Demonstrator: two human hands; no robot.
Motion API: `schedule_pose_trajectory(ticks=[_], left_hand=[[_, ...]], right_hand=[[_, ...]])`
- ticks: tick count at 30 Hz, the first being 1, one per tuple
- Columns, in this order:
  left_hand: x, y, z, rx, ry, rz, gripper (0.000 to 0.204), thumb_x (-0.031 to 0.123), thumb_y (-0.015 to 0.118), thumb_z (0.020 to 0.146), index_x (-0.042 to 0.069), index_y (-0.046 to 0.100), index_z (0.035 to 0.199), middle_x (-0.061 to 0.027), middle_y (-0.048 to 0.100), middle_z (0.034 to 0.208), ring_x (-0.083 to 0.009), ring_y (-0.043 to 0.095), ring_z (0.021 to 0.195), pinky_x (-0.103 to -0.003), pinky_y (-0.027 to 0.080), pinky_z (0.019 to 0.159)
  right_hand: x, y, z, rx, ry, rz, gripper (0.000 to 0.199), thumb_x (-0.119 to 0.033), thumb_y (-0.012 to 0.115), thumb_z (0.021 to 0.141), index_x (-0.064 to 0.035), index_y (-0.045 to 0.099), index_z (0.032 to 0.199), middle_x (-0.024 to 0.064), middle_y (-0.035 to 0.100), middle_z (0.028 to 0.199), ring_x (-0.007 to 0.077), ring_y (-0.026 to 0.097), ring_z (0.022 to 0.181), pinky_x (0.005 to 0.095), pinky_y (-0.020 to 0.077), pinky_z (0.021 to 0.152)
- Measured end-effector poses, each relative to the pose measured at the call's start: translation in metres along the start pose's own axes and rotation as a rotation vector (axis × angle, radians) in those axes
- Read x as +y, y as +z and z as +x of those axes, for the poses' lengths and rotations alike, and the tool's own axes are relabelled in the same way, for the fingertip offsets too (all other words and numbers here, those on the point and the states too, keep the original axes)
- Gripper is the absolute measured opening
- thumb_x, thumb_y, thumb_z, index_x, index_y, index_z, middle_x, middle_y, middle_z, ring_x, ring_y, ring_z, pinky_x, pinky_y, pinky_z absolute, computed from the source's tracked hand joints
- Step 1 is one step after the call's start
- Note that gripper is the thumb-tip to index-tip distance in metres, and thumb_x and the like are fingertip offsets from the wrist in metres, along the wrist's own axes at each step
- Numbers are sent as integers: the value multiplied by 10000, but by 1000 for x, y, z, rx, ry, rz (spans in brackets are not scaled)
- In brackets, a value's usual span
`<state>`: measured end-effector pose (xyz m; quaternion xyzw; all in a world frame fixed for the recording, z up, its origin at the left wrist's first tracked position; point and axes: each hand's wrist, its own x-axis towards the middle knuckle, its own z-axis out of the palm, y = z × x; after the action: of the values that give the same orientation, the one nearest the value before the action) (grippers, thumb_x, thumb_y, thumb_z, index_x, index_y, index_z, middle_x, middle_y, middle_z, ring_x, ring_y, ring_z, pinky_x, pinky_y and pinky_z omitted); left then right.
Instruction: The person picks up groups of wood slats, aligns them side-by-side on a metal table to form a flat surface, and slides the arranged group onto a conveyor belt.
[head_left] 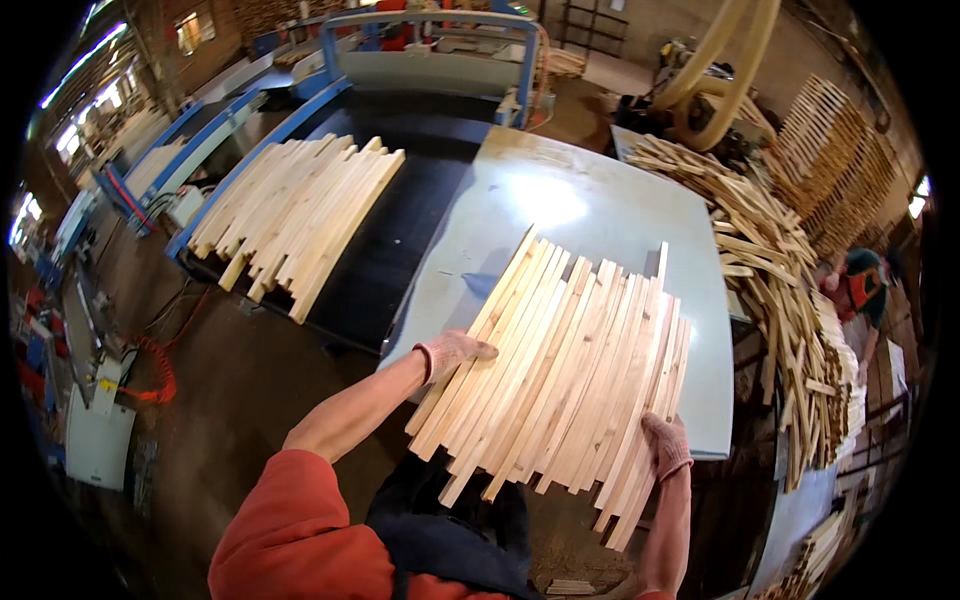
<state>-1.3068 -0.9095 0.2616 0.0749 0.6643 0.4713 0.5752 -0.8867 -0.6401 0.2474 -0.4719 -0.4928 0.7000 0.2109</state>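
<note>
- Slats (560, 370) of pale wood, finely grained with a few brown knots, lie side by side in one flat layer at 5 o'clock, their square-cut ends stepping in and out unevenly.
- Table (640, 200) at 1 o'clock is smooth and pale grey-blue, with a white glare; the layer's far ends lie over it, while its near ends reach past the edge. Whether the wood rests on it cannot be told.
- Left hand (455, 352), in a pinkish knit glove, clasps the layer's 9 o'clock side; the bare forearm slants in from 7 o'clock below an orange-red sleeve (290, 510).
- Right hand (668, 445), gloved alike, grasps the opposite side, its forearm rising steeply from 5 o'clock.
- Belt (390, 240) at 10 o'clock, black and flat, bears a second batch (300, 200) of similar strips, ends equally ragged.
- Heap (770, 270) at 3 o'clock holds loose, jumbled sticks; a person (865, 285) is beyond it.
- Hose (155, 375) at 9 o'clock is red and coiled.
</note>
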Motion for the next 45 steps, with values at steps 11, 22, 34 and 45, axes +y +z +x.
schedule_pose_trajectory(ticks=[11, 22, 34, 45], left_hand=[[101, -96, 68, 269, 288, 877, 806, 469, 806, 934, 2, 509, 1519, -190, 681, 1404, -300, 667, 1270, -423, 520, 1111], [193, -129, 22, 810, -126, 1133, 934, 679, 604, 963, 88, 369, 1647, -259, 570, 1515, -422, 610, 1359, -513, 496, 1127], [126, -241, 3, 946, 334, 1417, 892, 636, 529, 1005, 35, 389, 1649, -283, 322, 1714, -443, 256, 1608, -565, 123, 1321], [130, -242, -16, 570, 671, 1402, 646, 536, 541, 1040, 199, 524, 1590, -191, 398, 1709, -435, 282, 1608, -629, 113, 1315]], right_hand=[[-71, 114, 128, -153, 27, 60, 555, -130, 794, 913, 53, 569, 1386, 154, 734, 1148, 254, 739, 976, 377, 623, 887], [-91, 248, 205, -234, 4, 99, 463, -114, 818, 881, 6, 628, 1286, 96, 741, 1034, 205, 726, 875, 352, 614, 776], [-105, 403, 209, -222, -41, -30, 600, -308, 833, 897, 31, 607, 1338, 125, 738, 1063, 237, 705, 867, 379, 596, 752], [-160, 455, 129, 308, -280, -1342, 903, -657, 646, 949, 38, 540, 1516, 272, 597, 1496, 412, 626, 1323, 466, 508, 1100]])
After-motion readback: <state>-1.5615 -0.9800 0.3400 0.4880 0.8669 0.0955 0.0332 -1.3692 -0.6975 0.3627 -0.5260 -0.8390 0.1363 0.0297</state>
